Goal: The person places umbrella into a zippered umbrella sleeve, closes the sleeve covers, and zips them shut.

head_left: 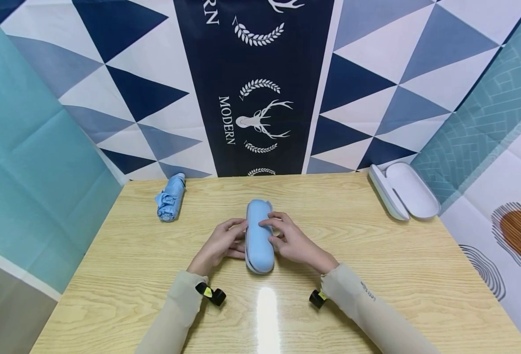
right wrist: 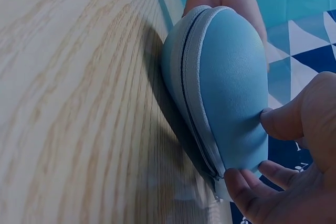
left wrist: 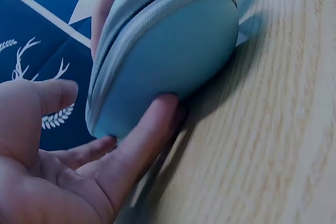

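Note:
A long light-blue zippered case (head_left: 260, 236) lies on the table between both hands, its rounded end towards me. A grey zip band runs around its side, shown in both wrist views. My left hand (head_left: 225, 241) is at its left side; in the left wrist view its fingers (left wrist: 163, 111) touch the lower shell, while the thumb stands apart. From the right, my right hand (head_left: 293, 241) holds the case with thumb and fingers (right wrist: 281, 124) against the shell. Near the right fingertips the far end of the zip is partly hidden.
A folded blue umbrella (head_left: 171, 197) lies at the table's back left. An opened white hinged case (head_left: 411, 191) stands at the back right corner. Patterned cloth walls (head_left: 256, 88) rise behind and beside the wooden table (head_left: 123, 275).

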Demonstrator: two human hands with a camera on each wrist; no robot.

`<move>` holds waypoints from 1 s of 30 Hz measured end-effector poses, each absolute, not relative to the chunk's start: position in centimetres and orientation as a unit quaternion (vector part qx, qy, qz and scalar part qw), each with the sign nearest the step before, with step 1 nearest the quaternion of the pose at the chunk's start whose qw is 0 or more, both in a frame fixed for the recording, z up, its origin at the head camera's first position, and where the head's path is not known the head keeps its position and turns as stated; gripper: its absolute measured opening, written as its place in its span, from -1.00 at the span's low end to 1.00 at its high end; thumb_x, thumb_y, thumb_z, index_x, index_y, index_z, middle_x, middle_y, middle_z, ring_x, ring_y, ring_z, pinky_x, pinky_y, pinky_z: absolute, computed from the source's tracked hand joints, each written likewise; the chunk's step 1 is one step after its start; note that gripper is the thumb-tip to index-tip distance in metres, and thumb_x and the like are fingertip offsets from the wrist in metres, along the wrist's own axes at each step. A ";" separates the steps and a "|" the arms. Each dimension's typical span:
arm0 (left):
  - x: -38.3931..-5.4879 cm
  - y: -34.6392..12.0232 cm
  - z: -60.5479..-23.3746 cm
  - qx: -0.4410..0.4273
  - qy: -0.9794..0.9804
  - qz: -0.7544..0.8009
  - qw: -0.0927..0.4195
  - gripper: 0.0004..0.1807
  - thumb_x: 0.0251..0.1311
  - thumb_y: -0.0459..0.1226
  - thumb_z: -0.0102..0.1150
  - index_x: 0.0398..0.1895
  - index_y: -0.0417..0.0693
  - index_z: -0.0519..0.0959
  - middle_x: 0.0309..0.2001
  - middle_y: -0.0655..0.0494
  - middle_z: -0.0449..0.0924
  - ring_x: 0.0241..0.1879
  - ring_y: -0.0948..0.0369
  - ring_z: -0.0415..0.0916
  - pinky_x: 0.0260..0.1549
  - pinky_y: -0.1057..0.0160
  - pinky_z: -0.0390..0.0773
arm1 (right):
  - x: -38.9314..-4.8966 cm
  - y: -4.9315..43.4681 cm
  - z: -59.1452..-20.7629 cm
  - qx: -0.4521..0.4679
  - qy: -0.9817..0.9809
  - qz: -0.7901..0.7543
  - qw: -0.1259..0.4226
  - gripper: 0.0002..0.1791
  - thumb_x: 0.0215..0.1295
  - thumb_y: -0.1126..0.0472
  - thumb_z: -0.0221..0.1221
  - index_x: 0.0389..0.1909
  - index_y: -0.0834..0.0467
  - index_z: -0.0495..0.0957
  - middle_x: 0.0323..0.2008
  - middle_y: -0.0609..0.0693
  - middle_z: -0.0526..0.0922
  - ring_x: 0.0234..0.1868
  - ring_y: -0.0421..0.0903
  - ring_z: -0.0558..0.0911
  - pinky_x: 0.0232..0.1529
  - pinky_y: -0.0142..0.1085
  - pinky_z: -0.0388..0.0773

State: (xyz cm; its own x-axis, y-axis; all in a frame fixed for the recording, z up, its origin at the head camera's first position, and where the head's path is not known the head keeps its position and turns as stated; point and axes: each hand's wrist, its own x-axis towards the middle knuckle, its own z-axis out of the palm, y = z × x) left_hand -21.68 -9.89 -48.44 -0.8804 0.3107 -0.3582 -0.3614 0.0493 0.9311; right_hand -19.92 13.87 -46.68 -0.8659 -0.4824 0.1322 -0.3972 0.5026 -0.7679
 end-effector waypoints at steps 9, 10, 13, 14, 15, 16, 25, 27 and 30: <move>-21.5 -8.4 -47.2 -0.006 0.755 0.617 0.220 -0.08 0.21 0.17 0.38 0.44 -0.20 0.32 -0.05 -0.18 0.71 -0.33 0.12 0.73 -0.37 0.14 0.75 | -20.2 13.7 -46.5 -0.245 0.865 -0.433 0.057 -0.54 0.43 0.40 0.17 0.31 0.09 0.55 0.47 0.29 0.20 0.01 0.08 0.66 -0.01 -0.20 0.69; -21.5 -8.2 -47.0 -0.005 0.768 0.604 0.215 -0.06 0.18 0.18 0.40 0.43 -0.22 0.32 -0.04 -0.17 0.71 -0.30 0.11 0.72 -0.37 0.14 0.74 | -20.2 13.6 -46.5 -0.247 0.866 -0.432 0.057 -0.54 0.43 0.40 0.17 0.31 0.09 0.55 0.47 0.29 0.20 -0.03 0.05 0.67 -0.03 -0.22 0.69; -21.3 -7.8 -46.7 0.008 0.814 0.551 0.187 -0.03 0.13 0.23 0.41 0.38 -0.25 0.36 0.03 -0.17 0.66 -0.19 0.07 0.70 -0.30 0.14 0.72 | -20.3 13.5 -46.4 -0.250 0.864 -0.433 0.066 -0.55 0.44 0.39 0.17 0.32 0.11 0.55 0.47 0.29 0.20 -0.10 -0.02 0.67 -0.06 -0.26 0.68; -21.3 -7.6 -46.6 0.011 0.828 0.531 0.177 -0.03 0.12 0.25 0.40 0.36 -0.27 0.38 0.04 -0.18 0.66 -0.16 0.06 0.69 -0.27 0.13 0.71 | -20.4 13.4 -46.3 -0.250 0.863 -0.434 0.070 -0.55 0.45 0.39 0.17 0.32 0.11 0.55 0.46 0.28 0.20 -0.12 -0.03 0.67 -0.07 -0.27 0.68; -21.3 -7.5 -46.6 0.015 0.841 0.514 0.166 -0.05 0.13 0.26 0.38 0.34 -0.28 0.40 0.03 -0.18 0.65 -0.14 0.05 0.68 -0.24 0.13 0.70 | -20.4 13.3 -46.2 -0.252 0.861 -0.435 0.072 -0.55 0.44 0.38 0.17 0.32 0.11 0.55 0.46 0.29 0.20 -0.13 -0.04 0.67 -0.07 -0.27 0.68; -21.3 -7.4 -46.5 0.017 0.850 0.502 0.158 -0.05 0.13 0.27 0.37 0.31 -0.29 0.42 0.03 -0.20 0.64 -0.11 0.04 0.67 -0.20 0.12 0.69 | -20.5 13.3 -46.2 -0.252 0.861 -0.435 0.074 -0.55 0.44 0.38 0.18 0.32 0.12 0.55 0.46 0.29 0.20 -0.14 -0.04 0.66 -0.07 -0.27 0.68; -21.4 -7.5 -46.2 0.030 0.866 0.477 0.150 -0.21 0.18 0.24 0.33 0.16 -0.28 0.56 -0.10 -0.14 0.70 -0.18 0.07 0.68 -0.21 0.12 0.69 | -21.2 13.6 -45.8 -0.242 0.863 -0.437 0.070 -0.54 0.40 0.33 0.26 0.30 0.17 0.52 0.39 0.24 0.35 0.23 0.17 0.56 0.08 -0.14 0.68; -21.5 -7.6 -46.1 0.032 0.862 0.481 0.157 -0.22 0.19 0.23 0.34 0.15 -0.27 0.57 -0.11 -0.13 0.71 -0.21 0.08 0.69 -0.25 0.14 0.69 | -21.4 13.8 -45.8 -0.229 0.865 -0.442 0.063 -0.54 0.40 0.33 0.28 0.29 0.17 0.52 0.34 0.25 0.41 0.24 0.21 0.55 0.12 -0.07 0.67; -21.4 -7.8 -45.9 0.028 0.856 0.488 0.168 -0.23 0.19 0.22 0.35 0.15 -0.28 0.58 -0.12 -0.14 0.72 -0.23 0.09 0.69 -0.29 0.16 0.70 | -21.6 14.2 -46.0 -0.215 0.871 -0.438 0.053 -0.54 0.42 0.31 0.27 0.30 0.18 0.51 0.30 0.26 0.46 0.24 0.25 0.56 0.16 0.01 0.65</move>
